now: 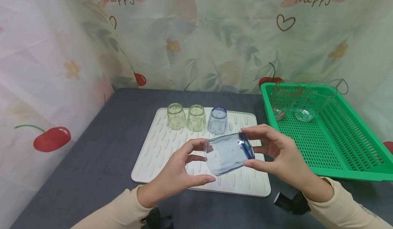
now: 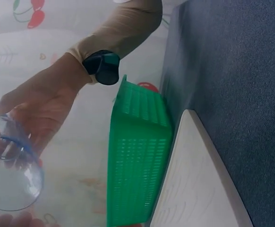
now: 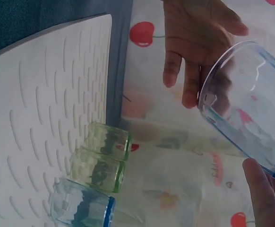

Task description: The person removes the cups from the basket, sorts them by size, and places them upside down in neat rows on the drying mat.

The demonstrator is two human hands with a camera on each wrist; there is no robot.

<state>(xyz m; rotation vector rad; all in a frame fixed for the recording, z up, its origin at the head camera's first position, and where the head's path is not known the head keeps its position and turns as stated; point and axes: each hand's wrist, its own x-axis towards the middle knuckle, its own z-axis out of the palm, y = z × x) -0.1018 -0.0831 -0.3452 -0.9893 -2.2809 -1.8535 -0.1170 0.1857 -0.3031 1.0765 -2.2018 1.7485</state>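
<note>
My right hand (image 1: 280, 150) grips a clear blue-tinted glass (image 1: 225, 154) by its dark blue end, thumb in front and fingers behind. The glass lies tilted on its side in the air over the white ridged mat (image 1: 147, 161), its wide end toward my left hand (image 1: 175, 174). That hand's fingers and thumb are spread around the wide end; in the right wrist view they show behind the rim, relaxed and not curled round it. Two green-tinted glasses (image 1: 176, 117) (image 1: 196, 118) and one blue-tinted glass (image 1: 217, 121) stand in a row at the mat's back, narrow ends up.
To the right sits a green plastic basket (image 1: 353, 174) with perforated walls. Inside it stand a glass with a reddish rim (image 1: 285, 97) and a clear handled mug (image 1: 317, 99). Patterned cloth (image 1: 208, 34) hangs behind the dark tabletop (image 1: 101, 147).
</note>
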